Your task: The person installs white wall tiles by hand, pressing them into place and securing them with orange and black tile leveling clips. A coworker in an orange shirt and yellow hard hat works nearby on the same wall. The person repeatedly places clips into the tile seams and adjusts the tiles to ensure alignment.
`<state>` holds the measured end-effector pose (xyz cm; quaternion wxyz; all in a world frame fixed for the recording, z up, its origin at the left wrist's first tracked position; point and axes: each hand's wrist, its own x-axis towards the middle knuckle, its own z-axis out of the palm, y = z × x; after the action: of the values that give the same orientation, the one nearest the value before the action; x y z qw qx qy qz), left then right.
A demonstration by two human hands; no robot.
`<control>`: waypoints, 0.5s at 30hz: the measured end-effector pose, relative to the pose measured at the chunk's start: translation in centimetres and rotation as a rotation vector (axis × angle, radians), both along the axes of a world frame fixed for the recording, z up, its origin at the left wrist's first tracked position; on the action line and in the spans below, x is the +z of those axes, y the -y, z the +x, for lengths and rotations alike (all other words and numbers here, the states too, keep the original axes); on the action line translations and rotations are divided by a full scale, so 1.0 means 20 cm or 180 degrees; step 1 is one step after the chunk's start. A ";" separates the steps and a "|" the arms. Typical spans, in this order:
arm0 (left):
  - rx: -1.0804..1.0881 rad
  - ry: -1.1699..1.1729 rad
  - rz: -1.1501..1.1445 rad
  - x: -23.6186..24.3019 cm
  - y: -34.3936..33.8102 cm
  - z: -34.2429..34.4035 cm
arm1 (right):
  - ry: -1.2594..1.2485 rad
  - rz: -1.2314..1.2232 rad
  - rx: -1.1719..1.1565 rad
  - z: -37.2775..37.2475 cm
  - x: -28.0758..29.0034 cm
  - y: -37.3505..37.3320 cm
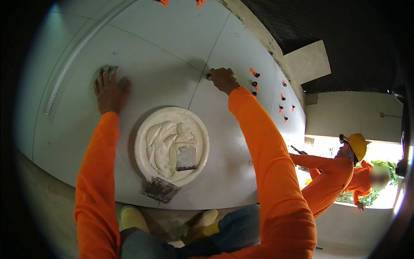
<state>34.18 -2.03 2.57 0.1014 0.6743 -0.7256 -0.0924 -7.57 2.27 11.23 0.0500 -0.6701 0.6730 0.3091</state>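
My left hand (110, 93) lies with spread fingers on the grey tiled surface (228, 142), right of a long perforated strip (67, 71). A small black piece (209, 76) is held in my right hand (223, 80), where the seams cross. Between my forearms stands a round white tub (202, 142) of pale paste (161, 146), with a metal blade (186, 157) lying in it. A dark, smeared metal blade (160, 190) is at the tub's lower edge. My right fingertips are partly hidden behind the hand.
Several orange-and-black spacers (254, 72) stand along seams toward the right. Two co-workers in orange are at the right, one wearing a yellow hard hat (357, 146). A rough concrete ledge (281, 60) borders the tiles, with a loose pale board (308, 60) beyond it.
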 end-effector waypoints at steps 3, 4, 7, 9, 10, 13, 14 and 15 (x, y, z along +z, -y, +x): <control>0.0036 -0.0001 0.0110 0.03 0.00 -0.02 | -0.0214 0.0054 -0.0178 0.02 -0.01 0.01; 0.0030 0.0047 0.0090 0.04 0.00 -0.02 | -0.0347 0.0113 -0.0235 0.03 -0.01 0.02; 0.0010 0.0160 0.0061 0.06 0.00 -0.02 | -0.0759 0.0682 0.0134 0.05 0.01 0.07; 0.0002 0.0153 0.0101 0.06 0.00 -0.02 | -0.0257 0.0640 -0.0367 0.05 0.02 0.10; -0.0023 0.0109 0.0083 0.05 0.00 -0.02 | -0.0111 0.0612 -0.0644 0.04 0.03 0.12; -0.0016 -0.0033 -0.0034 0.03 0.00 -0.02 | -0.0393 0.0946 -0.0230 0.01 0.03 0.17; -0.0019 -0.0050 -0.0052 0.03 0.00 -0.02 | -0.0336 0.0872 -0.0341 0.00 0.02 0.18; -0.0021 -0.0057 -0.0058 0.02 -0.01 -0.01 | -0.0224 0.0830 -0.0455 -0.02 0.02 0.18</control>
<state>33.98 -1.85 2.95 0.1137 0.6700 -0.7278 -0.0922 -7.90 -1.32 11.68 0.1349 -0.5970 0.6745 0.4129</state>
